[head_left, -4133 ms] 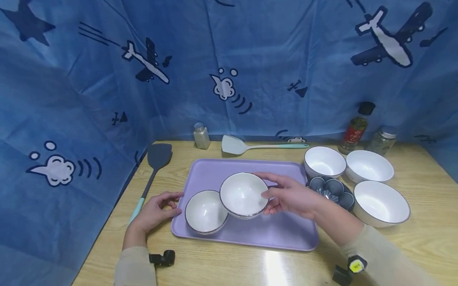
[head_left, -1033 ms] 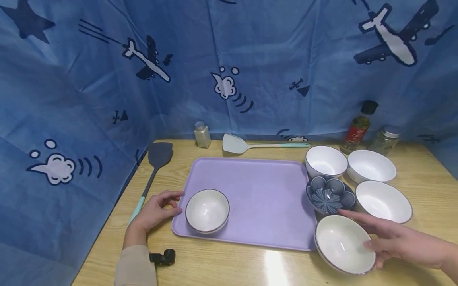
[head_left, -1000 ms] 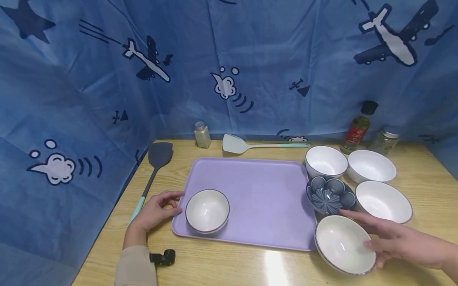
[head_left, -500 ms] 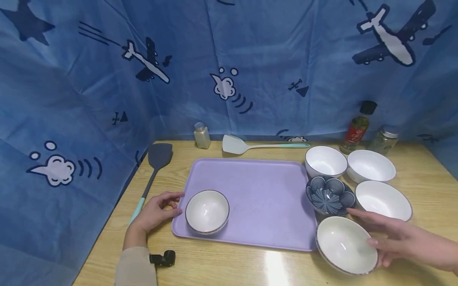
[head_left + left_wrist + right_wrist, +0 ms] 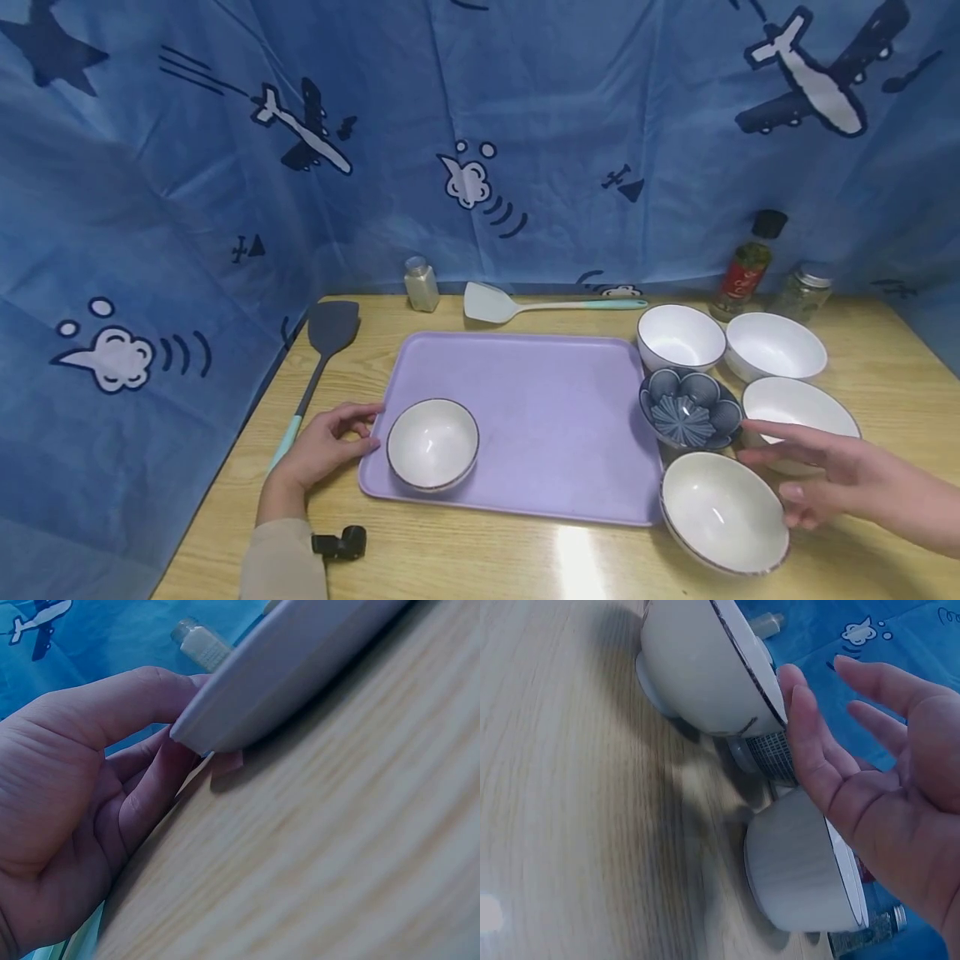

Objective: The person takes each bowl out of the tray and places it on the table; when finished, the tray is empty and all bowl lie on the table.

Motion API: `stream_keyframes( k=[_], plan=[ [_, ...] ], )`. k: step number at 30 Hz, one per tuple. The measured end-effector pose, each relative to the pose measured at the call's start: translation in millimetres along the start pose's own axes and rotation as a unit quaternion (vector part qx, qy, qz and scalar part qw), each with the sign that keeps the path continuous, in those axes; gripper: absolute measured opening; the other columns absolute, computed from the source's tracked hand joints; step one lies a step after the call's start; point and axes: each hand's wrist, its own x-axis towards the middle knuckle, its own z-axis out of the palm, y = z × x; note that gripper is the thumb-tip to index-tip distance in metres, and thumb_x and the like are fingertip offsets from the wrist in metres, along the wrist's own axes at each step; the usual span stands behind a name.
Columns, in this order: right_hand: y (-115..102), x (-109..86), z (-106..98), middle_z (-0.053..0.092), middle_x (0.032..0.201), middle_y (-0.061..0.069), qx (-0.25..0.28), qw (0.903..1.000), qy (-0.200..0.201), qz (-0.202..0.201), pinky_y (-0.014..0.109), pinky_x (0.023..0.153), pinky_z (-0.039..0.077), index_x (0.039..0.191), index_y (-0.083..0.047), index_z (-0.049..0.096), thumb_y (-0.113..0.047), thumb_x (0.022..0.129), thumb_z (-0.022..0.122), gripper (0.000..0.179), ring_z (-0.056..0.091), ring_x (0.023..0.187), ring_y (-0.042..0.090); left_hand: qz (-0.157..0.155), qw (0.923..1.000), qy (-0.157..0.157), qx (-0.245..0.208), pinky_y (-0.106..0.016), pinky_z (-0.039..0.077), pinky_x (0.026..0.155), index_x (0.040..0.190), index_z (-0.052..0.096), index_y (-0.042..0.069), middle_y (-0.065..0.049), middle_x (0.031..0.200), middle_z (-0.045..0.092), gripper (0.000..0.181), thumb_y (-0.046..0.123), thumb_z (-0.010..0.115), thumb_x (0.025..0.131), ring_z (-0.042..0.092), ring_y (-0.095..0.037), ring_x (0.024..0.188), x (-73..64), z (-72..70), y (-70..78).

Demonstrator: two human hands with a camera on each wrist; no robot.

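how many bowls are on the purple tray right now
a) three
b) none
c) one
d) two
c) Only one small white bowl sits on the purple tray, near its front left corner; the other bowls, including the dark-rimmed bowl by the right hand, stand on the table.

Backdrop: blue cloth [image 5: 525, 100] printed with aeroplanes.
Far edge of bench [image 5: 465, 558]: shaker jar [image 5: 422, 284], pale spatula [image 5: 540, 307], dark-capped bottle [image 5: 748, 267], glass jar [image 5: 804, 292].
Left edge: dark spatula [image 5: 318, 358] with teal handle.
Right: three white bowls [image 5: 679, 337], [image 5: 776, 347], [image 5: 795, 408]; blue flower-shaped dish [image 5: 688, 408].
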Motion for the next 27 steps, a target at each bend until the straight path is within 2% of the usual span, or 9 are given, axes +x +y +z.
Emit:
stream_keyframes(
  k=[4,7,11,17,20,24,27],
  plan=[
    [-10,5.8,6,0.059,0.141,-0.011,-0.025,0.9990,0.026,0.027,0.037,0.076,0.057,0.159,-0.012,0.020,-0.002,0.104,0.044,0.061,0.070,0.094,0.032,-0.004,1.0000,-0.001,0.002,-0.018,0.045,0.088,0.133,0.064,0.011,-0.010,0.115,0.064,0.052,0.016,0.080,0.084,0.060,-0.013,0.093,1.1,0.5,-0.3],
    [-14,13.7,11,0.058,0.143,-0.006,-0.028,0.9994,0.018,-0.003,0.038,0.079,0.058,0.158,-0.008,0.020,0.001,0.104,0.043,0.060,0.070,0.097,0.031,-0.010,0.9999,-0.003,0.008,-0.018,0.044,0.088,0.133,0.064,0.013,-0.007,0.113,0.064,0.051,0.017,0.080,0.084,0.060,-0.013,0.094,2.1,0.9,-1.5],
    [-18,26.6,15,0.056,0.146,-0.001,0.006,0.9990,-0.009,-0.043,0.038,0.081,0.057,0.158,-0.006,0.019,0.005,0.104,0.039,0.059,0.070,0.097,0.034,-0.012,0.9999,-0.002,0.010,-0.018,0.044,0.088,0.132,0.065,0.015,-0.006,0.111,0.063,0.050,0.017,0.080,0.084,0.060,-0.014,0.094,3.3,1.6,-2.3],
    [-28,48.1,18,0.055,0.146,0.003,0.007,0.9978,-0.023,-0.062,0.038,0.081,0.057,0.159,-0.008,0.020,0.003,0.104,0.040,0.059,0.070,0.096,0.034,-0.006,1.0000,-0.001,0.004,-0.017,0.044,0.088,0.133,0.064,0.013,-0.008,0.112,0.064,0.051,0.015,0.080,0.084,0.060,-0.013,0.094,4.0,2.0,-1.0],
    [-35,59.3,21,0.055,0.145,0.007,0.004,0.9988,-0.022,-0.043,0.039,0.084,0.057,0.158,-0.008,0.021,0.000,0.104,0.043,0.059,0.070,0.097,0.034,0.001,1.0000,-0.002,0.002,-0.017,0.044,0.088,0.133,0.064,0.011,-0.009,0.112,0.064,0.051,0.014,0.080,0.084,0.060,-0.013,0.093,4.6,1.7,-1.1],
    [-43,76.3,26,0.052,0.147,0.013,0.021,0.9997,-0.010,0.006,0.041,0.088,0.056,0.158,-0.014,0.025,-0.007,0.104,0.048,0.059,0.069,0.100,0.033,0.001,1.0000,-0.002,0.002,-0.017,0.044,0.088,0.132,0.064,0.011,-0.009,0.112,0.063,0.051,0.016,0.080,0.084,0.060,-0.012,0.093,4.2,0.4,-1.2],
    [-48,90.3,32,0.049,0.148,0.018,0.035,0.9992,0.002,0.021,0.043,0.090,0.055,0.157,-0.017,0.029,-0.010,0.103,0.053,0.060,0.069,0.103,0.033,-0.001,1.0000,-0.002,0.003,-0.017,0.045,0.087,0.133,0.064,0.010,-0.010,0.113,0.063,0.051,0.015,0.080,0.084,0.061,-0.011,0.092,2.6,-0.7,-1.3]
  ],
)
